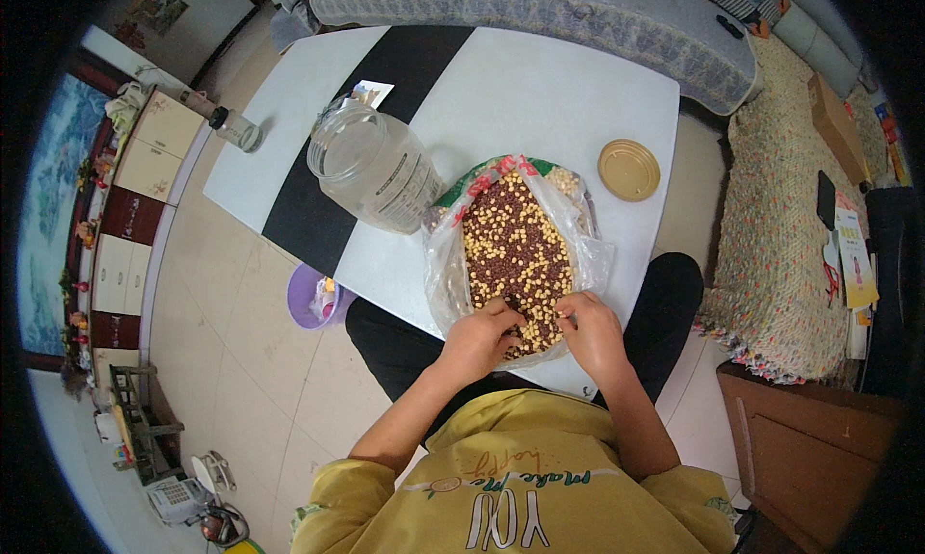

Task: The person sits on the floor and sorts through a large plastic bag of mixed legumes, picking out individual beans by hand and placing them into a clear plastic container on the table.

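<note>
An opened plastic bag (445,265) lies on the near part of the table, its mouth spread wide. Inside are mixed beans (511,236), small dark red ones and larger pale yellow ones. Over the near left of the beans, my left hand (477,342) has its fingers bent down and drawn together among them. My right hand (592,330) is at the near right side, thumb and fingers pinched close by the bag's edge. Whatever either hand holds is too small to make out. A large clear jar (385,173), uncovered, stands beyond the bag to the left. Right of the bag lies a round gold lid (629,170).
The white table (559,82) has a black stripe across it. A small dark-capped bottle (236,130) stands at its far left. A purple bin (310,296) is on the floor by my left knee. A sofa (540,24) borders the far side, another covered seat (780,226) the right.
</note>
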Demonstrator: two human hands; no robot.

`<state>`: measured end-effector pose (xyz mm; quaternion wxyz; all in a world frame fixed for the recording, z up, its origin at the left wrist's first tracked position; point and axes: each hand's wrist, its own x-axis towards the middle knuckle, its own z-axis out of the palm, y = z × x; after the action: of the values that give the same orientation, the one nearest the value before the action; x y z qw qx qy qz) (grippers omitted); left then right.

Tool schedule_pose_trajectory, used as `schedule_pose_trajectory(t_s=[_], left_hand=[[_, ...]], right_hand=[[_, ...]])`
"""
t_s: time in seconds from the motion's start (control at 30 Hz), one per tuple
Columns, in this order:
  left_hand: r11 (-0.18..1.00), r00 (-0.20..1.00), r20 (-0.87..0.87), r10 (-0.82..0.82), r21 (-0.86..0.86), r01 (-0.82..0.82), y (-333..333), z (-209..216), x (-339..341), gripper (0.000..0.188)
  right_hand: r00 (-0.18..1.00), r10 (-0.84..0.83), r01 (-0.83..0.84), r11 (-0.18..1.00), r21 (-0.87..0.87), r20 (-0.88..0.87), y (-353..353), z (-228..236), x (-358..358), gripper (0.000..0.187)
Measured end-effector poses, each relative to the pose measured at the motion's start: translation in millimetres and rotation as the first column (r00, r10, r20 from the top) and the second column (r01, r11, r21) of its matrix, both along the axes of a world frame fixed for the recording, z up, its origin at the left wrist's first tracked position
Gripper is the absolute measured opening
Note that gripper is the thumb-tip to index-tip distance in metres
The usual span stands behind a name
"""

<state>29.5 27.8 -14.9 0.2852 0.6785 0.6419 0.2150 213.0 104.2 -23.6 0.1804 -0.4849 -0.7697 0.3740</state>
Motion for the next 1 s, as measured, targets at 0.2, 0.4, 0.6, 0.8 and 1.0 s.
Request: schedule_pose_trajectory(t_s=[0.2,0.4,0.6,0.8,1.0], left_hand=[[1.0,0.998,-0.054,0.03,-0.007,-0.03,0.9,-5.5,8.1,0.019],[0.994,0.992,-0.065,0.108,-0.028,-0.11,1.9,-5.8,1.6,0.018],[0.987,0.987,-0.046,0.155,-0.043,-0.157,-1.5,1.4,-7.9,0.022],[0.992,0.99,-0.066,0.121,-0.026,-0.123,-7.2,-4.2,-13.1,0.022],[0.991,0.99,-0.05,0.13,-0.024,-0.131,-7.7,0.1,-12.1,0.015]], right_hand=[[1.0,0.02,-0.02,1.0,-0.002,0.005,0.8,4.0,1.0,0.017],[0.999,0.024,-0.024,0.999,-0.034,0.023,2.3,7.7,3.3,0.017],[0.998,0.049,-0.048,0.999,-0.015,0.042,1.9,2.6,3.3,0.013],[0.998,0.052,-0.052,0.999,-0.015,0.022,-0.8,-2.6,1.5,0.008],[0.998,0.057,-0.057,0.998,-0.002,0.019,-1.1,-0.7,0.9,0.007]])
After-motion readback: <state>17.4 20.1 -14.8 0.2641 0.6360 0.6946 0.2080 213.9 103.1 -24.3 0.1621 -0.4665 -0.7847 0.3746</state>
